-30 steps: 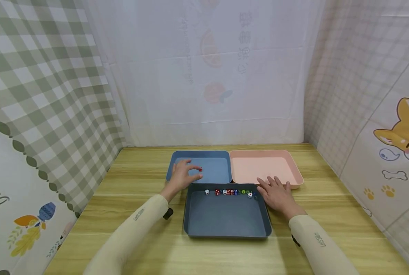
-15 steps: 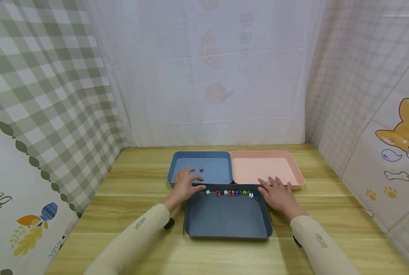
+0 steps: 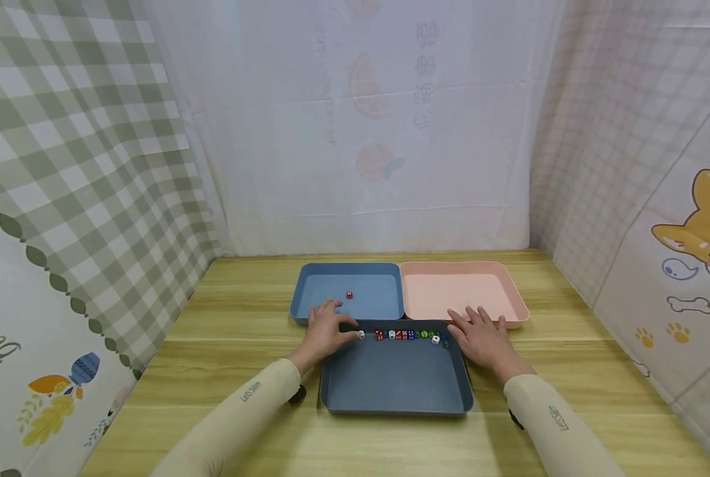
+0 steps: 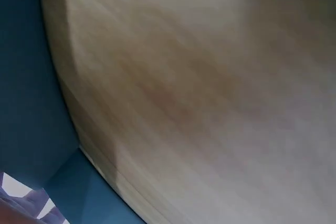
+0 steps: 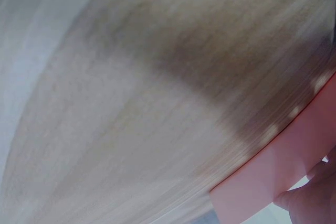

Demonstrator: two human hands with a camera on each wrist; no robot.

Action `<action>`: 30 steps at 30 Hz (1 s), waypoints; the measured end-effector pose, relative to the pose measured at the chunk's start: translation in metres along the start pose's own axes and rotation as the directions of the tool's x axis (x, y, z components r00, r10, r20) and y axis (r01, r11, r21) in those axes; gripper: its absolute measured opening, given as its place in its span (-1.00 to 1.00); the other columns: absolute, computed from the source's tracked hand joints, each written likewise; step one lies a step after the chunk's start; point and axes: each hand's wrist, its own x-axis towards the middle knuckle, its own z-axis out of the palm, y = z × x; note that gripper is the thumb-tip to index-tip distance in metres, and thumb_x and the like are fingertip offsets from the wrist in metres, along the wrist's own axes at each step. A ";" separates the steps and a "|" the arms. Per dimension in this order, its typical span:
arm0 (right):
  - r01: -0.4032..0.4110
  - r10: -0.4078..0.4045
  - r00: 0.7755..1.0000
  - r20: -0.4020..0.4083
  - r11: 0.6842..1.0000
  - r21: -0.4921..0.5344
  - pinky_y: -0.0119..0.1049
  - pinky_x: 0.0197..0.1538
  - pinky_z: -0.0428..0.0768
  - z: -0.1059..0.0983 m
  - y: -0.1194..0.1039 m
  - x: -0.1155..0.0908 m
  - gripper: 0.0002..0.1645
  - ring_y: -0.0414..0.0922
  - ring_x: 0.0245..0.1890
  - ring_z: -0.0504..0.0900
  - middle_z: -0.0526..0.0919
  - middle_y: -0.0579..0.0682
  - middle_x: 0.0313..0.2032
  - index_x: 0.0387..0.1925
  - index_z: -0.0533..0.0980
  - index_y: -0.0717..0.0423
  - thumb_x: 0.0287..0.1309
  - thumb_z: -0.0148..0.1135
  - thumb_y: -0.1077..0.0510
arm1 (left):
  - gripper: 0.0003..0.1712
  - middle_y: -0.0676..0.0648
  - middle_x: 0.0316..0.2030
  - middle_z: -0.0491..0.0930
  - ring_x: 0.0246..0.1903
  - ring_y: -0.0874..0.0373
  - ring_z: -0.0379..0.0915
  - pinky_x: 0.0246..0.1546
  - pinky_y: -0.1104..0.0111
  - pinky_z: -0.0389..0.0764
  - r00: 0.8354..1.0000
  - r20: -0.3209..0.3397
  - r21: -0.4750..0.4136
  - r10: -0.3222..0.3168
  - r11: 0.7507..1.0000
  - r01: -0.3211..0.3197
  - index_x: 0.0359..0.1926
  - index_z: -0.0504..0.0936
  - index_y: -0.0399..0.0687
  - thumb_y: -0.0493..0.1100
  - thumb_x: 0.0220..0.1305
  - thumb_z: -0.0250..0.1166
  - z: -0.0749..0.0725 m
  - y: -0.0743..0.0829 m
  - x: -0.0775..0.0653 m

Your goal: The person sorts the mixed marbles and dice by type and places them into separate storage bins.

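Note:
In the head view my left hand point(image 3: 323, 331) reaches over the left back corner of the dark blue-grey tray point(image 3: 396, 377). Its thumb and index finger are beside a white die point(image 3: 362, 335), the thumb tip appearing to touch it. A red die point(image 3: 349, 295) lies in the blue tray point(image 3: 321, 268). Along the dark tray's back wall runs a row with red dice point(image 3: 401, 334), a blue die point(image 3: 411, 334), green pieces point(image 3: 424, 334) and a white die point(image 3: 435, 340). My right hand point(image 3: 482, 339) rests, fingers spread, over the dark tray's right back corner and the pink tray's front edge.
The pink tray point(image 3: 459, 285) stands right of the blue one, both directly behind the dark tray. All three sit on a wooden table point(image 3: 241, 298). A white curtain point(image 3: 307, 132) hangs behind, with patterned cloth on both sides.
My left hand has moved from above the blue tray, near the red die, forward and right to the white die in the dark tray. The right hand has stayed put.

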 end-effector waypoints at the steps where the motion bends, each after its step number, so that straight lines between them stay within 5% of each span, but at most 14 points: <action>1: 0.001 -0.001 1.000 -0.001 1.000 -0.002 0.51 0.30 -0.25 0.000 0.000 0.000 -0.30 0.44 0.43 -0.05 0.14 0.40 0.43 0.49 0.23 0.03 0.52 -0.21 -0.22 | -0.75 -0.29 0.29 0.40 0.39 -0.29 0.09 0.31 -0.37 -0.13 1.000 0.001 0.005 -0.001 1.000 0.001 -0.24 0.80 0.09 0.08 0.12 0.50 0.001 0.000 0.000; 18: -0.005 0.005 1.000 0.005 1.000 -0.003 0.50 0.30 -0.28 0.002 0.004 0.001 -0.28 0.44 0.43 -0.08 0.11 0.41 0.43 0.50 0.20 0.04 0.51 -0.25 -0.24 | -0.81 -0.23 0.26 0.45 0.35 -0.26 0.15 0.27 -0.40 -0.06 0.998 0.048 0.137 0.031 0.990 -0.038 -0.33 0.82 0.12 0.08 0.14 0.48 0.008 0.006 0.005; 30: -0.003 0.003 1.000 -0.004 1.000 -0.001 0.50 0.30 -0.27 0.001 0.002 0.000 -0.28 0.44 0.43 -0.07 0.12 0.41 0.43 0.49 0.22 0.04 0.51 -0.24 -0.24 | -0.81 -0.20 0.22 0.47 0.34 -0.20 0.19 0.29 -0.39 -0.07 0.998 0.062 0.148 0.031 0.988 -0.040 -0.38 0.80 0.12 0.09 0.15 0.48 0.009 0.008 0.006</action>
